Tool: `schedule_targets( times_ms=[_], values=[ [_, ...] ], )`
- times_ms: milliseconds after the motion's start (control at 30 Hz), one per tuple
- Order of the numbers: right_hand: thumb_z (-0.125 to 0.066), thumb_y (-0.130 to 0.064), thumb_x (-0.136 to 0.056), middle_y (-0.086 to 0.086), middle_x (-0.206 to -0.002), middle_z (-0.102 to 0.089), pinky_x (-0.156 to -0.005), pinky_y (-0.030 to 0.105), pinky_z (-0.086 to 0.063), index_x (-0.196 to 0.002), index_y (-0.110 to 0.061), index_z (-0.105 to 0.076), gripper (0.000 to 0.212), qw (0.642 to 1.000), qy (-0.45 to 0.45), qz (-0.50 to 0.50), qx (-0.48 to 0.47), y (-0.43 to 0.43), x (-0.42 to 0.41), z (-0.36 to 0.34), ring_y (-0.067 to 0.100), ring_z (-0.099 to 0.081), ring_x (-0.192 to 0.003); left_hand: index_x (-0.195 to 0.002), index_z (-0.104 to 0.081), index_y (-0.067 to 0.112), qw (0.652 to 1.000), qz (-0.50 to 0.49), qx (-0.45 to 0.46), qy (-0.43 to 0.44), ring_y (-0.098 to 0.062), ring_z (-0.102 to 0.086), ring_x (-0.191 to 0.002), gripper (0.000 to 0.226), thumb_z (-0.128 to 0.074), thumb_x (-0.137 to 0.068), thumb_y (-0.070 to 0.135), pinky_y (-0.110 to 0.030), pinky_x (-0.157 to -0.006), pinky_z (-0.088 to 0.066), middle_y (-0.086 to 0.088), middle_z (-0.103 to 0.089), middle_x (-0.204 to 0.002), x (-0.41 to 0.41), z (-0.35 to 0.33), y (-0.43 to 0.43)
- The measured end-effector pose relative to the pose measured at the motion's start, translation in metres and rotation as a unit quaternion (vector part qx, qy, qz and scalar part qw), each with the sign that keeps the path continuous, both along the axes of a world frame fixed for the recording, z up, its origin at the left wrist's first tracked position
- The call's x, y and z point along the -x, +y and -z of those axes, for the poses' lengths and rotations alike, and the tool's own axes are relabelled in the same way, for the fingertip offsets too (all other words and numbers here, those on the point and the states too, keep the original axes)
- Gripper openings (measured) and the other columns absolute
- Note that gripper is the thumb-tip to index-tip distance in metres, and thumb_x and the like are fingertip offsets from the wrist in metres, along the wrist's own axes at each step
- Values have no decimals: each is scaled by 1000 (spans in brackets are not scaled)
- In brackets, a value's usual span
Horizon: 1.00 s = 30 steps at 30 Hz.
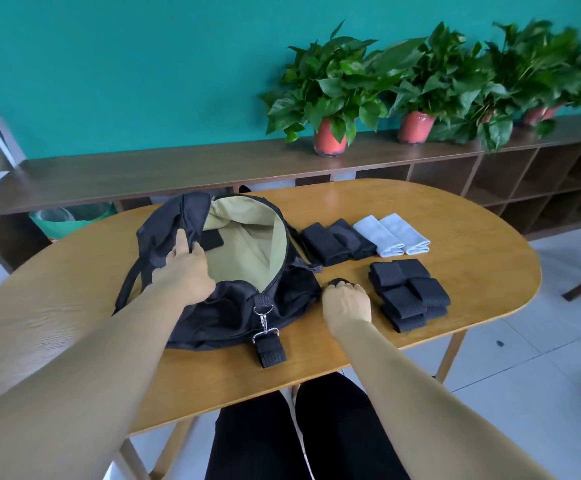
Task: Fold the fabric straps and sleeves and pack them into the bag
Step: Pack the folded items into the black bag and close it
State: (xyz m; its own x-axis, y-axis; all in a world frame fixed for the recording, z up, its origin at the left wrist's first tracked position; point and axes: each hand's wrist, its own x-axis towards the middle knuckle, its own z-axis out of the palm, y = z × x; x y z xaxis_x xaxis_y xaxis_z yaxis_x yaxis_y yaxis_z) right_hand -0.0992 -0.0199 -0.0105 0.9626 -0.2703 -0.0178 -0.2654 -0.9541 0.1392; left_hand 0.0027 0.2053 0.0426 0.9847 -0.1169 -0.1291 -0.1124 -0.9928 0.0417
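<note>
Your left hand gripped the flap of the open bag on the bench, one folded black piece inside (against tan lining). Your right hand had its fingers clenched round a rolled strap just beside the bag, with the folded sleeves and stacked straps lying further right.
</note>
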Motion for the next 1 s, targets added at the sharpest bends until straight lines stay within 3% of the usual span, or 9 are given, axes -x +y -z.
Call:
schedule_targets(
  times_ms=[233, 400, 500, 600, 700, 733, 800, 900, 1000],
  values=[
    [-53, 0, -84, 8, -106, -64, -89, 30, -41, -109, -7, -58, 26, 998, -50, -40, 25, -1, 6, 6, 24, -60, -98, -153, -1, 17, 1000, 8, 5, 5, -31, -14, -143, 85, -55, -88, 18, -43, -96, -43, -6, 23, -158, -1, -4, 1],
    [-79, 10, -47, 12, -74, -69, -66, 36, -56, -81, 0, -66, 38, 967, -253, 17, -28, -4, 0, -3, 27, -69, -70, -151, -15, 32, 1000, 13, 14, -23, -33, -17, -141, 80, -58, -84, 22, -46, -97, -42, -10, 17, -158, -17, -18, 4],
    [-75, 11, -57, 15, -94, -72, -77, 42, -58, -97, 3, -69, 42, 929, -365, -11, -64, 3, -21, -26, 27, -71, -89, -150, -20, 34, 999, 22, 15, -37, -34, -17, -142, 75, -58, -86, 23, -45, -98, -42, -11, 15, -159, -33, -23, 7],
    [-51, 3, -76, 14, -104, -71, -87, 40, -53, -105, 0, -69, 34, 899, -423, -104, -42, 29, -48, -49, 24, -69, -98, -150, -20, 34, 999, 20, 22, -28, -33, -14, -143, 76, -56, -86, 17, -45, -98, -43, -11, 17, -158, -46, -25, 11],
    [-54, -2, -65, 3, -80, -70, -60, 22, -48, -86, -8, -70, 27, 892, -401, -206, -23, 63, -77, -58, 18, -69, -72, -150, -21, 32, 999, 15, 38, -12, -35, -14, -143, 74, -52, -87, 11, -44, -94, -46, -12, 20, -158, -55, -27, 16],
    [-65, -1, -51, -1, -66, -62, -46, 19, -32, -74, -12, -66, 25, 902, -369, -222, -24, 74, -84, -63, 15, -61, -56, -150, -22, 31, 999, 14, 47, -4, -35, -17, -142, 72, -50, -87, 8, -43, -91, -48, -12, 20, -158, -56, -28, 17],
    [-76, -2, -36, -4, -60, -55, -43, 21, -10, -71, -15, -63, 40, 938, -268, -220, 1, 90, -101, -71, 14, -52, -48, -150, -23, 28, 998, 10, 67, 7, -35, -22, -140, 71, -48, -87, 5, -43, -89, -49, -9, 19, -158, -60, -29, 21],
    [-61, -1, -77, 6, -108, -61, -55, 24, -27, -118, -8, -52, 42, 966, -115, -230, 29, 102, -134, -60, 23, -61, -93, -152, -16, 20, 996, 4, 93, -10, -30, -22, -141, 74, -48, -87, 4, -43, -91, -49, -2, 13, -160, -65, -25, 26],
    [-51, 2, -85, 9, -118, -58, -68, 31, -35, -121, -7, -49, 37, 976, -78, -199, 38, 107, -170, -45, 27, -58, -104, -152, -13, 15, 991, 4, 130, -38, -25, -21, -142, 76, -50, -87, 3, -41, -90, -50, 1, 10, -160, -71, -18, 32]
  ],
)
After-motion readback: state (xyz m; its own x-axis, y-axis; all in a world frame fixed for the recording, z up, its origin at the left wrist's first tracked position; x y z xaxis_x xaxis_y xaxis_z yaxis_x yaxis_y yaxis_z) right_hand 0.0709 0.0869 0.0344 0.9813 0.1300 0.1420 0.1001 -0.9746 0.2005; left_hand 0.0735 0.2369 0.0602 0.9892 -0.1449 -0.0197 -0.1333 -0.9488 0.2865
